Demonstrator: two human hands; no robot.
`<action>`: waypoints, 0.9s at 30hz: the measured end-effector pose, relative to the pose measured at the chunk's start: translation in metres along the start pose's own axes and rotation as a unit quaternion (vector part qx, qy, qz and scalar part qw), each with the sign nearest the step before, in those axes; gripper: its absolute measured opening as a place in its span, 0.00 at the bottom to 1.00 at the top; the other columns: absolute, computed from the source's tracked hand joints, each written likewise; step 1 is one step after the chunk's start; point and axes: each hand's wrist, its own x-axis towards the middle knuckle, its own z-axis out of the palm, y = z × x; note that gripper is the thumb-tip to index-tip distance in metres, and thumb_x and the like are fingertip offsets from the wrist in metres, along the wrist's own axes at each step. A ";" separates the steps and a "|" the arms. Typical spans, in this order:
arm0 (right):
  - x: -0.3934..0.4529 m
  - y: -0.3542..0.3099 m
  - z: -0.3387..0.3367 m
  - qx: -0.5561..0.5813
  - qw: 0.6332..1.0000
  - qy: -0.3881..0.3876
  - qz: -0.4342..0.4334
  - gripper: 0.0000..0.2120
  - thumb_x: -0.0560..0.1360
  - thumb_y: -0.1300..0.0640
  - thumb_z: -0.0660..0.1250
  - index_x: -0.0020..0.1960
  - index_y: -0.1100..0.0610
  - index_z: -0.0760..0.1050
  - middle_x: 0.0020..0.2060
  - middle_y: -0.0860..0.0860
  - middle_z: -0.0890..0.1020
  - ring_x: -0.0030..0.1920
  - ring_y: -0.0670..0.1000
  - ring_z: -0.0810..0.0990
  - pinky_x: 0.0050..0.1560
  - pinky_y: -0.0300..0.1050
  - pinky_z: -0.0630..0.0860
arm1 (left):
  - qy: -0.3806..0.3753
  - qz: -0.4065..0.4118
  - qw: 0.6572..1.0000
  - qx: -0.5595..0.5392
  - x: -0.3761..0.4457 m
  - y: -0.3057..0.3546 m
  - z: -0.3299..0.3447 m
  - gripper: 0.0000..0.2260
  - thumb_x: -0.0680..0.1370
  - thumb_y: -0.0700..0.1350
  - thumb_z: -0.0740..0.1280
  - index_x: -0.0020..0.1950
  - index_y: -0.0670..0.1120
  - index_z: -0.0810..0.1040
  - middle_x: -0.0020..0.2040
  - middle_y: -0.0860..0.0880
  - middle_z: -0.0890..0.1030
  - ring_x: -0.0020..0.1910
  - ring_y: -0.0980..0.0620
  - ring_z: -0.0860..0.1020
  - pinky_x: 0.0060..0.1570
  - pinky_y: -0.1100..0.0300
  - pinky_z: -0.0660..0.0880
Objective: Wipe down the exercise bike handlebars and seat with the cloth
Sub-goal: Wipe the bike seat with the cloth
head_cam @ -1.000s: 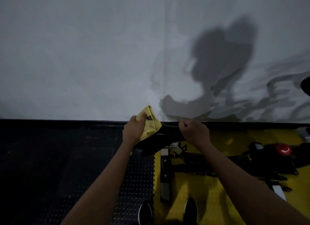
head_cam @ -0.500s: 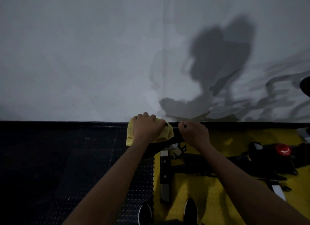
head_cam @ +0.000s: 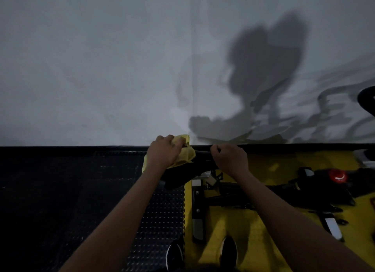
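Note:
A black bike seat (head_cam: pixel 178 176) sits just below the wall's base, wide end toward the left. My left hand (head_cam: pixel 163 153) presses a yellow cloth (head_cam: pixel 185 153) onto the seat's wide end and holds the cloth bunched under the fingers. My right hand (head_cam: pixel 230 158) grips the narrow nose of the seat, fingers curled over it. The handlebars are mostly out of frame; a dark curved piece (head_cam: pixel 367 98) shows at the right edge.
The bike frame (head_cam: pixel 304 192) with a red knob (head_cam: pixel 337 176) runs right over the yellow floor (head_cam: pixel 243 231). Black studded matting (head_cam: pixel 81 190) covers the floor on the left. A grey wall (head_cam: pixel 121 68) stands close ahead. My shoes (head_cam: pixel 203 253) are at the bottom.
My left hand has carried the cloth from the seat's left edge onto its top, then shifted it slightly right and toward the wall. My right hand has stayed on the nose.

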 end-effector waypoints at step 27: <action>-0.001 0.001 -0.001 0.017 1.000 0.007 -0.011 0.24 0.81 0.49 0.57 0.29 0.58 0.66 0.24 0.51 0.70 0.25 0.52 0.67 0.29 0.43 0.62 | 0.072 -0.112 0.967 -0.215 -0.035 0.004 0.013 0.23 0.83 0.59 0.58 0.74 0.49 0.68 0.68 0.43 0.72 0.63 0.39 0.73 0.52 0.52 0.71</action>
